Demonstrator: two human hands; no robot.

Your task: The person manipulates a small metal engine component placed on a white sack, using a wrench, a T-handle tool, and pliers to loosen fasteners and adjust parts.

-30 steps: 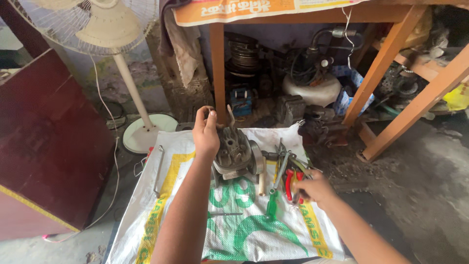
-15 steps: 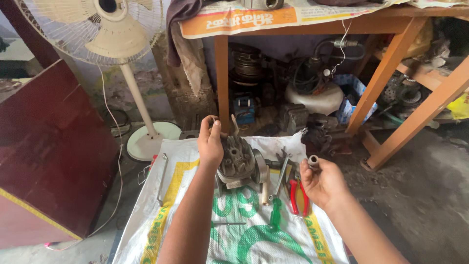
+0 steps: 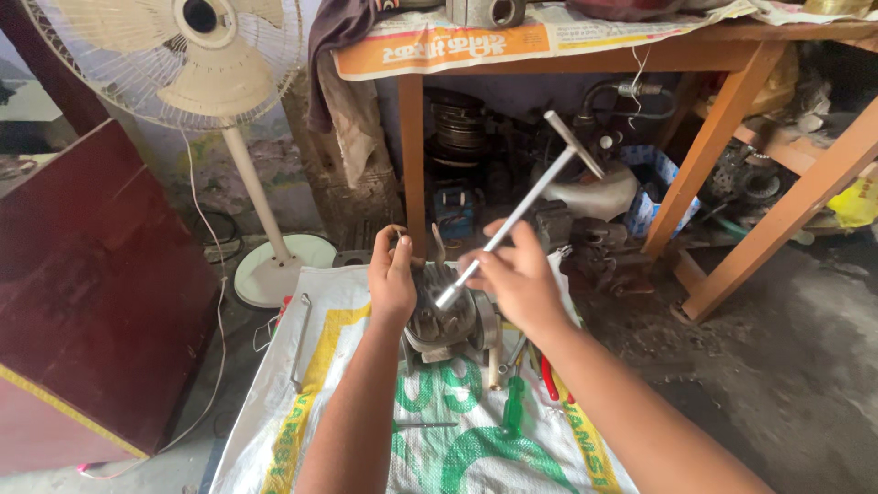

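Note:
A grey metal engine cylinder block [image 3: 446, 316] stands on a white woven sack [image 3: 302, 412] printed in green and yellow. My left hand [image 3: 391, 274] grips the block's left top edge. My right hand [image 3: 517, 274] holds a long silver T-handle wrench [image 3: 526, 206], tilted up to the right, with its lower tip resting on the top of the block. Red-handled pliers [image 3: 549, 377] and a green-handled tool [image 3: 513, 407] lie on the sack just under my right forearm.
A white pedestal fan [image 3: 206, 64] stands at the back left beside a dark red board [image 3: 87, 293]. A wooden table [image 3: 713, 119] covered with newspaper rises behind, with engine parts and a pale tank [image 3: 594, 192] beneath it. A thin metal rod [image 3: 299, 343] lies on the sack's left side.
My right hand has lifted from the tools on the sack, now holding the T-handle wrench, and brought its tip onto the block. My left hand has stayed on the block.

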